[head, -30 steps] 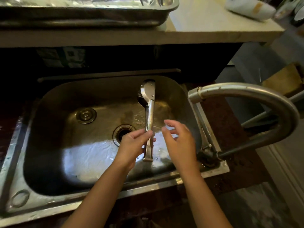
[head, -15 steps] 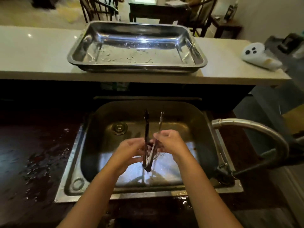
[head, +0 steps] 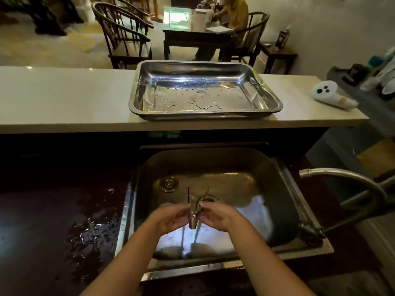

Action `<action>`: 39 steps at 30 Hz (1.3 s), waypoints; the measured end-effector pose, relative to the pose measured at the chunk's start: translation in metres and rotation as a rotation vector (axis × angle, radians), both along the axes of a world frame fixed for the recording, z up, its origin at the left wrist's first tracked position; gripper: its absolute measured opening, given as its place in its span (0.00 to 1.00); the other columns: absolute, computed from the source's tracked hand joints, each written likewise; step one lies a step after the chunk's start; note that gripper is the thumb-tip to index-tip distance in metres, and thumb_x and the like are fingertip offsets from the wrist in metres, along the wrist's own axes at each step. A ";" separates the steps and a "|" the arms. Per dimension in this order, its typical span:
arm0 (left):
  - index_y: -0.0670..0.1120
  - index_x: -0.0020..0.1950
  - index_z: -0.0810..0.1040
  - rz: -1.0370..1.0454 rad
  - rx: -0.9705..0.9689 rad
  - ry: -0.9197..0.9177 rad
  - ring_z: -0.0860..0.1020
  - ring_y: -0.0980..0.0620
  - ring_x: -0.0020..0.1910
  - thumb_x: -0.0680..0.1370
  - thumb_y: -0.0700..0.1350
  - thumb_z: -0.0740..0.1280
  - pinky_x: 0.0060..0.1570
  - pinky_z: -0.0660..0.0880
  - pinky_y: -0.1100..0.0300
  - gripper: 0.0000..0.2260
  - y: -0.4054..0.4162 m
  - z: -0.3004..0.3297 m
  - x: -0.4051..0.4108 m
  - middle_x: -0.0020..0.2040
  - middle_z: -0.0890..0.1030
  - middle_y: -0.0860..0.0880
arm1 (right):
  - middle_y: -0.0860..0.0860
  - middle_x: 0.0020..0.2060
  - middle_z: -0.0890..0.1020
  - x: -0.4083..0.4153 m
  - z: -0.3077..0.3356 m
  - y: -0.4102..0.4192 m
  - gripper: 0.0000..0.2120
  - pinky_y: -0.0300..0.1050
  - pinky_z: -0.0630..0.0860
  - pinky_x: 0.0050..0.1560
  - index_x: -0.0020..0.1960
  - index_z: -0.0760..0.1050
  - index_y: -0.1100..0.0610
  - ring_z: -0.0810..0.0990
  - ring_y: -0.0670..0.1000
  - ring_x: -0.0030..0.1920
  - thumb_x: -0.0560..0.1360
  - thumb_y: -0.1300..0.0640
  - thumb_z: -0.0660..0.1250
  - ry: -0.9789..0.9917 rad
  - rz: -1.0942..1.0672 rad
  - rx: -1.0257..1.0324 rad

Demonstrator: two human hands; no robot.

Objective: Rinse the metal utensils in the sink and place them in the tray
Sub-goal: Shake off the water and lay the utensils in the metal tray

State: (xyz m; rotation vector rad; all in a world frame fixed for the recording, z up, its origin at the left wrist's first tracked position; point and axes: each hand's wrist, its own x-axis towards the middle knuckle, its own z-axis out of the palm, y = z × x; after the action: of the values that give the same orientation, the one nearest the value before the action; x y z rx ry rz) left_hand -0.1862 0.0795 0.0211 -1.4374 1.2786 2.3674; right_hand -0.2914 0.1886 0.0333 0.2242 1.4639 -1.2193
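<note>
Here, the metal tongs [head: 194,208] are held over the sink [head: 284,189], arms pointing away toward its far wall. The left hand [head: 171,217] is curled against one side, fingers pinched on the tongs; the right hand [head: 218,214] is pinched on the other. Beyond the sink, the tray [head: 275,101] is seen holding only water droplets.

The tongs [head: 195,207], earlier held by the left hand [head: 171,217] alone, are now gripped by the right hand [head: 218,214] too and seen edge-on.
</note>
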 end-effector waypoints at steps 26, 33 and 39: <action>0.47 0.55 0.72 -0.166 -0.327 0.313 0.83 0.46 0.49 0.74 0.39 0.67 0.42 0.80 0.54 0.12 -0.002 0.034 0.031 0.49 0.83 0.39 | 0.51 0.41 0.83 0.017 0.053 0.004 0.20 0.35 0.78 0.41 0.60 0.74 0.52 0.83 0.45 0.40 0.72 0.69 0.65 0.617 0.381 -0.255; 0.53 0.53 0.73 -0.058 -0.819 0.537 0.81 0.56 0.50 0.73 0.33 0.67 0.48 0.78 0.64 0.17 -0.002 0.076 0.014 0.50 0.82 0.49 | 0.46 0.50 0.80 -0.002 0.094 -0.002 0.29 0.39 0.78 0.56 0.62 0.68 0.40 0.81 0.42 0.52 0.71 0.68 0.68 1.049 0.370 -0.385; 0.56 0.55 0.72 -0.005 -1.017 0.677 0.83 0.57 0.47 0.73 0.38 0.68 0.44 0.80 0.66 0.16 -0.040 0.160 -0.027 0.52 0.79 0.51 | 0.39 0.45 0.81 -0.043 0.172 -0.032 0.29 0.33 0.78 0.51 0.57 0.67 0.29 0.81 0.40 0.51 0.72 0.62 0.69 1.260 0.309 -0.558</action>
State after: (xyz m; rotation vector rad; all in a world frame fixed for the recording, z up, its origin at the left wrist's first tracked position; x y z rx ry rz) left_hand -0.2128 0.0400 0.1811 -0.6391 2.9143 2.3379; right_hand -0.3345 0.1568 0.2049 -1.3165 1.9516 -1.5030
